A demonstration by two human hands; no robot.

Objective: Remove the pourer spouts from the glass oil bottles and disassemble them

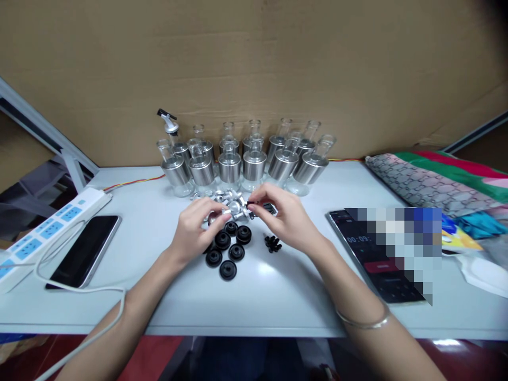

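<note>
My left hand (198,225) is closed in a pinch on a small silver metal piece (227,211), partly hidden by the fingers. My right hand (286,216) pinches a small black piece (250,203) between thumb and fingertips, a short way right of the silver one. Behind and between the hands lies a pile of silver pourer parts (237,206). Several round black ribbed stoppers (227,270) lie below my left hand. A small cluster of black parts (272,243) sits under my right hand. More black parts (268,208) show partly behind my right fingers.
Two rows of glass bottles with metal sleeves (229,168) stand behind; one carries a pourer (170,126). A power strip (50,230), white cable (123,301) and phone (85,253) lie left. Another phone (381,259) and patterned cloth (416,180) lie right. A cardboard wall (254,69) closes the back.
</note>
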